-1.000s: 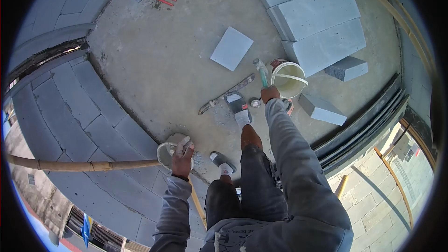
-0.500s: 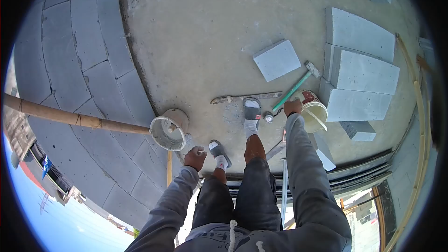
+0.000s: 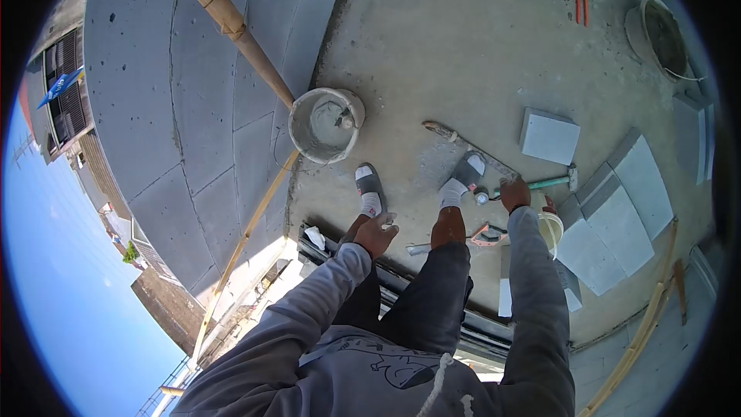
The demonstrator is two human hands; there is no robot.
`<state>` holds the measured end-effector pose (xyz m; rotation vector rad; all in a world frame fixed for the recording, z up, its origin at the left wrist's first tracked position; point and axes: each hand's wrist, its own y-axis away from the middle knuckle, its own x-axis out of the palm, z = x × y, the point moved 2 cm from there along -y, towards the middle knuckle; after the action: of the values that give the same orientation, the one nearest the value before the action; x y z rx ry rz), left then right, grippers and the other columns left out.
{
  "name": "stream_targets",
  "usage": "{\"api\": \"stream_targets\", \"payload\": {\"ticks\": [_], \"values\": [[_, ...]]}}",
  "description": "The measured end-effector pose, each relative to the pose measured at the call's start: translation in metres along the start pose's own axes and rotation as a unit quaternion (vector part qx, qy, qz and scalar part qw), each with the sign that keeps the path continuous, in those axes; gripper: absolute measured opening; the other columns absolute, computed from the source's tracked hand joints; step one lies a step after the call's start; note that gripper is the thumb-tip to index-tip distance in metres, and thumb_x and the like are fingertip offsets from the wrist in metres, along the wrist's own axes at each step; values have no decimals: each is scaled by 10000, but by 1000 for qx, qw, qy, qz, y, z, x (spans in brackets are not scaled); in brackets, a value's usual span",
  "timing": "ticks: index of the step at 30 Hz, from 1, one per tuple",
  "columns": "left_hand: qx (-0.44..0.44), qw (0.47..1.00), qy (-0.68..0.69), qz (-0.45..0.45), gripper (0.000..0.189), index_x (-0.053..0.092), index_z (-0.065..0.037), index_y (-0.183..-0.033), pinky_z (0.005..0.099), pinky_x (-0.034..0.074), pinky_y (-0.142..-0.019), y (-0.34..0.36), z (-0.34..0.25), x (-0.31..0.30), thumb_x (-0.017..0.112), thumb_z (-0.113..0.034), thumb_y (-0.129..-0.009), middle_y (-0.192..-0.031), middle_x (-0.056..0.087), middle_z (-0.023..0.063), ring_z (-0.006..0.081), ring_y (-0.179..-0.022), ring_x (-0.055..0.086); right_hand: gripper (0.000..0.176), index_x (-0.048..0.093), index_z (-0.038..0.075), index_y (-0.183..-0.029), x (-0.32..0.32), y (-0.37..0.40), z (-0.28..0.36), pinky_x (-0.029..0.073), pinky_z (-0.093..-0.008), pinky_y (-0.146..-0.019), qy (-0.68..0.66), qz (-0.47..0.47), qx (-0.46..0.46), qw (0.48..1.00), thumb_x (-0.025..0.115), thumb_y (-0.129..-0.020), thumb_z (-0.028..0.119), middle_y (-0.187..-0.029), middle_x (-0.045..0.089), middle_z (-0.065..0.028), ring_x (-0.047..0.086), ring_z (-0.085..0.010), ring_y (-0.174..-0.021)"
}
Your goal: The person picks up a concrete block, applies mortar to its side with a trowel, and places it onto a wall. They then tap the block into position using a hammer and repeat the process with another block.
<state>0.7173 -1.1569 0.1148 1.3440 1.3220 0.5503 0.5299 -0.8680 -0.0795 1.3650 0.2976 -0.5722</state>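
Green-handled, with a grey metal head, a hammer [image 3: 549, 183] lies on the grey concrete floor [image 3: 432, 46] beside the white plastic bucket with a reddish patch [image 3: 549, 233]. Over its handle, as seen from above, is the right hand [image 3: 515, 194], fingers curled in; whether they grip the handle or only hover over it, I cannot tell. Ending near the same hand is a long, flat, stained tool with a worn handle [image 3: 482, 154], lying slantwise. Between the right hand and the person's dark sandal [image 3: 467, 164] sits a small round silvery object [image 3: 482, 197]; a red-and-black-handled tool [image 3: 488, 235] lies nearer the body.

The left hand [image 3: 376, 234] is above the lower legs, its fingers half curled and loose, with pale smears at the tips. Farther out from it stands a round grey bucket of wet mortar [image 3: 303, 141], next to a wall of large grey blocks [image 3: 208, 85]. A thick tan bamboo pole [image 3: 251, 46] slants across that wall towards the bucket.

Beyond the hammer lies a single pale rectangular block [image 3: 549, 136], with stacked pale blocks [image 3: 617, 216] to its right. Red-handled pliers [image 3: 581, 6] and a second round bucket [image 3: 639, 37] are at the far end.
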Motion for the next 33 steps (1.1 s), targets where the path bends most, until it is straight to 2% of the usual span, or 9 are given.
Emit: {"api": "stream_targets", "payload": {"ticks": [3, 8, 9, 14, 19, 23, 28, 31, 33], "values": [[-79, 996, 48, 10, 431, 526, -28, -1173, 344, 459, -815, -2, 70, -23, 538, -280, -824, -1022, 626, 172, 266, -903, 612, 471, 486, -31, -1163, -17, 22, 133, 449, -445, -865, 22, 20, -66, 997, 567, -813, 274, -1083, 560, -275, 555, -399, -1008], [-101, 985, 129, -45, 444, 564, -49, -1146, 367, 434, -883, 11, 166, -80, 550, -333, -804, -1071, 612, 178, 316, -1015, 579, 405, 517, 27, -1102, 54, 36, 342, 474, -405, -833, 120, -148, -357, 914, 599, -792, 274, -1118, 537, -213, 545, -331, -1037], [-98, 979, 161, -73, 440, 546, -22, -1154, 321, 455, -795, 13, 198, -86, 557, -308, -819, -1021, 619, 154, 233, -918, 591, 405, 519, 34, -1104, 73, 43, 379, 473, -395, -836, 134, -152, -399, 894, 601, -789, 275, -1092, 549, -204, 543, -322, -1042], [-143, 929, 311, -139, 389, 533, -14, -1163, 252, 468, -636, 36, 352, -108, 561, -257, -861, -940, 613, 55, 121, -779, 595, 333, 542, 90, -1119, 233, -10, 464, 472, -460, -783, 399, -27, -369, 839, 471, -865, 293, -1096, 545, -162, 537, -293, -1034], [-213, 882, 346, -240, 320, 567, -13, -1095, 235, 448, -527, 86, 491, -64, 552, -234, -864, -842, 619, 46, 119, -685, 596, 320, 558, 105, -1116, 272, -6, 466, 455, -558, -727, 545, -104, -302, 775, 422, -879, 272, -1125, 529, -124, 506, -306, -1053], [-324, 771, 486, -253, 292, 609, -16, -1053, 282, 447, -485, 127, 494, -16, 584, -206, -833, -824, 646, 78, 145, -645, 607, 318, 559, 107, -1129, 259, 17, 477, 476, -522, -723, 575, -76, -317, 750, 416, -881, 245, -1150, 521, -110, 505, -316, -1035], [-317, 696, 596, -245, 271, 607, -10, -1040, 255, 420, -461, 132, 453, 53, 593, -196, -843, -769, 627, 51, 123, -587, 583, 303, 645, 76, -1001, 215, 42, 526, 504, -412, -746, 548, -46, -317, 773, 511, -773, 225, -1024, 624, -131, 595, -296, -961], [-291, 737, 573, -208, 291, 595, -1, -1061, 256, 440, -505, 111, 415, 67, 576, -203, -852, -794, 619, 63, 129, -649, 587, 296, 681, 57, -915, 182, 53, 543, 506, -369, -769, 478, 21, -296, 827, 546, -701, 211, -950, 657, -151, 632, -279, -918], [-222, 844, 432, -227, 322, 580, 13, -1091, 258, 454, -563, 85, 404, 84, 555, -208, -857, -830, 612, 82, 129, -714, 573, 297, 687, 50, -892, 186, 38, 533, 505, -363, -781, 415, 21, -300, 859, 554, -677, 204, -934, 660, -159, 638, -280, -905]]}}
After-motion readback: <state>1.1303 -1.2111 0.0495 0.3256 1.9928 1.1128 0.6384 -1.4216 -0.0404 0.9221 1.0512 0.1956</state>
